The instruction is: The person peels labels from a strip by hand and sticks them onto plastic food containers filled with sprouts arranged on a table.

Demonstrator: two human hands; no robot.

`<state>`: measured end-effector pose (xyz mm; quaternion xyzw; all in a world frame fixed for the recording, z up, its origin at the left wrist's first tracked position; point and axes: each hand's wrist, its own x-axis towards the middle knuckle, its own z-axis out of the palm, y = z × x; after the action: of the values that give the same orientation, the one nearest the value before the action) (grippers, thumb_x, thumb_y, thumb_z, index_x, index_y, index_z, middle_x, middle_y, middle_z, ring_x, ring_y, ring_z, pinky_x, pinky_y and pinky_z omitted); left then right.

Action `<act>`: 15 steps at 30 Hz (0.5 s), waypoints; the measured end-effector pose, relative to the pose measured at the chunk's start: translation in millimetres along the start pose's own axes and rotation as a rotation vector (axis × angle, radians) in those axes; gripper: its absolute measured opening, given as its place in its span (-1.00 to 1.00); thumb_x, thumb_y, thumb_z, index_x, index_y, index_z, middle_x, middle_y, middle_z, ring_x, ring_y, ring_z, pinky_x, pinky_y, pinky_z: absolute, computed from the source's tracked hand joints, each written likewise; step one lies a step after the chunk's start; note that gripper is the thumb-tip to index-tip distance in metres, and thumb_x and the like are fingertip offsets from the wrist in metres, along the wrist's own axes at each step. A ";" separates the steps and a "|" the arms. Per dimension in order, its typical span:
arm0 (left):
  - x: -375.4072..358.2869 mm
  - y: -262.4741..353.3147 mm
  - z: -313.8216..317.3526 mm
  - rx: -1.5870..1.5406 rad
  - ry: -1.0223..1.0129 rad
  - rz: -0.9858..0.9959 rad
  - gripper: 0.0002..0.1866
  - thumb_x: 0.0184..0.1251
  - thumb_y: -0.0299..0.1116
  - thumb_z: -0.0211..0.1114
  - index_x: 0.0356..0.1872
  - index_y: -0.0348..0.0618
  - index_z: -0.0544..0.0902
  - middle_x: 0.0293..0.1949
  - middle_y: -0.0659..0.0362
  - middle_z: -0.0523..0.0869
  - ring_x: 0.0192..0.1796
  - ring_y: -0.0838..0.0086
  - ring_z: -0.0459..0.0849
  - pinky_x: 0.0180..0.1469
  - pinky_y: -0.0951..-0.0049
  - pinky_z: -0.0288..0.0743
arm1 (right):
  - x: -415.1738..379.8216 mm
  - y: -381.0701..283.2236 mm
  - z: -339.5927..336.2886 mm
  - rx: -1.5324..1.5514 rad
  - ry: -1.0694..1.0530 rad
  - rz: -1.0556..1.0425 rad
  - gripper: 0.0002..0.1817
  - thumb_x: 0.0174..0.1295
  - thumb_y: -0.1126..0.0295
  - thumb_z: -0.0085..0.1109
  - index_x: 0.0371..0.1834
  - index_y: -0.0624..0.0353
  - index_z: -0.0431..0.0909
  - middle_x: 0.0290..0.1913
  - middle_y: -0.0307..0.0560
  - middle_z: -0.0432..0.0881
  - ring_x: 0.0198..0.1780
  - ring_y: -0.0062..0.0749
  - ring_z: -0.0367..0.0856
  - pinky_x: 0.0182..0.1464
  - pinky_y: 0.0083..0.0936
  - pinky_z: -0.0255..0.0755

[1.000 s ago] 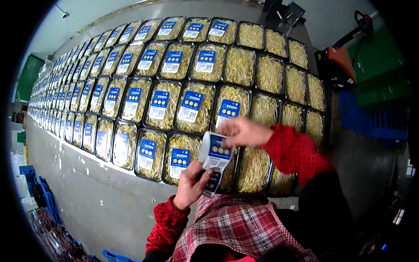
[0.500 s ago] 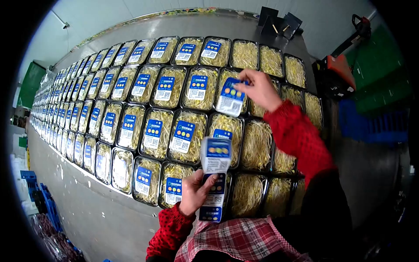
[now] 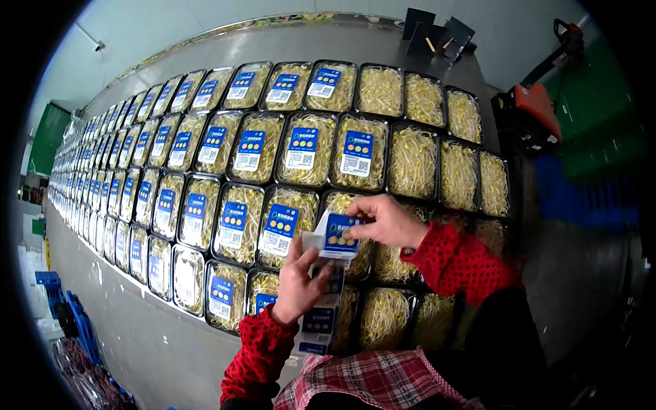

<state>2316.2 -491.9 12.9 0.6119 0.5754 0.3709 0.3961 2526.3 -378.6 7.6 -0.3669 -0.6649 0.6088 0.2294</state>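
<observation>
My left hand [image 3: 299, 283] grips a strip of blue-and-white labels [image 3: 320, 320] that hangs down toward my chest. My right hand [image 3: 383, 220] pinches the top label [image 3: 339, 232] of that strip, just above my left hand. Both hands hover over rows of black trays of bean sprouts [image 3: 355, 160] on a long grey table [image 3: 157, 342]. Most trays carry a blue label. Trays at the right end [image 3: 459, 174] have none.
An orange pallet jack [image 3: 536, 102] stands at the far right beside the table end. Blue crates [image 3: 72, 318] sit on the floor at the left. A dark stand [image 3: 437, 31] is at the table's far edge.
My right hand stuck a label on a tray in the second row, then came back to the strip and took hold of another label. My left hand stayed on the strip.
</observation>
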 end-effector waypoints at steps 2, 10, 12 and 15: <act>15.3 3.5 2.5 0.277 0.079 0.271 -0.73 0.09 -0.47 0.49 -0.19 -0.34 0.67 0.29 -0.20 0.47 0.24 -0.13 0.54 0.18 0.12 0.52 | -11.1 -18.3 -0.1 -0.238 0.042 -0.033 -0.70 0.11 0.41 0.52 -0.13 0.26 0.67 -0.35 -0.23 0.71 -0.31 -0.63 0.60 -0.21 -0.57 0.51; 32.6 10.3 30.6 -0.344 -0.006 -0.257 -0.77 0.38 -0.39 0.42 -0.27 -0.41 0.63 -0.38 0.23 0.72 -0.34 0.71 0.47 -0.32 0.54 0.44 | 66.4 -38.1 -110.1 -0.192 0.412 -0.215 -0.91 0.25 0.51 0.34 -0.21 0.24 0.68 -0.39 -0.23 0.66 -0.34 -0.62 0.60 -0.28 -0.60 0.55; 39.3 20.7 28.9 -0.418 0.019 -0.276 -0.79 0.41 -0.41 0.38 -0.27 -0.41 0.63 -0.41 0.25 0.69 -0.36 0.69 0.46 -0.33 0.56 0.41 | 136.0 -9.8 -183.8 -0.461 0.589 -0.318 -0.74 0.13 0.35 0.46 -0.23 0.26 0.63 -0.38 -0.02 0.70 -0.35 -0.36 0.65 -0.23 -0.37 0.51; 47.3 -0.6 29.9 -0.389 0.021 -0.120 -0.89 0.46 -0.48 0.28 -0.16 -0.35 0.61 -0.31 0.11 0.66 -0.22 0.56 0.57 -0.22 0.48 0.44 | 196.5 31.4 -229.7 -0.633 0.544 -0.168 -0.54 -0.13 0.25 0.63 -0.22 0.20 0.59 -0.33 0.09 0.71 -0.24 -0.09 0.71 -0.14 -0.22 0.53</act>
<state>2346.2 -446.5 0.0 0.4846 0.5325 0.4572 0.5221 2582.5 -80.8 -15.7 -0.5111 -0.7619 0.2349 0.3212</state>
